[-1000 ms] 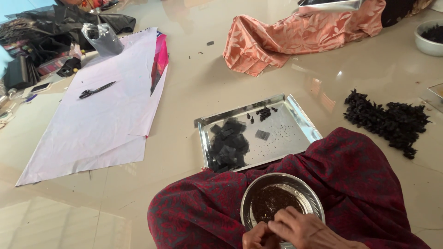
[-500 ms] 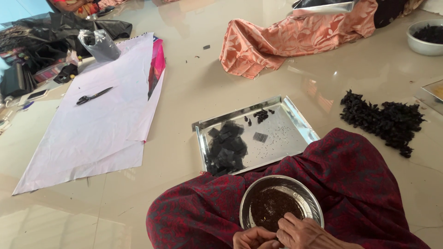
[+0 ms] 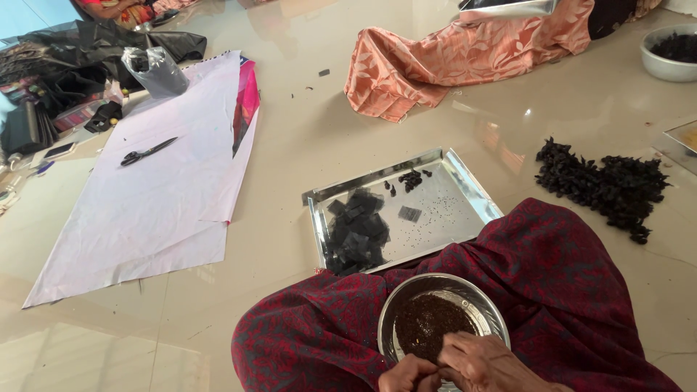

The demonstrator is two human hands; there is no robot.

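Steel bowl point(image 3: 443, 324) of dark seeds rested on red-clad lap, mouth upward, round, no long axis. Both hands at bowl's near rim: left hand point(image 3: 408, 376) curled, right hand point(image 3: 485, 364) pinched; contents hidden. Steel tray point(image 3: 435, 210) just beyond bowl.

Scissors point(image 3: 147, 152) on white sheet point(image 3: 152, 210), peach cloth point(image 3: 443, 62), grey bowl point(image 3: 664, 65)

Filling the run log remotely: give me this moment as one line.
left hand: fingers pinched, at bowl edge | right hand: over metal bowl of dark grains on lap | steel tray: black squares, on floor ahead
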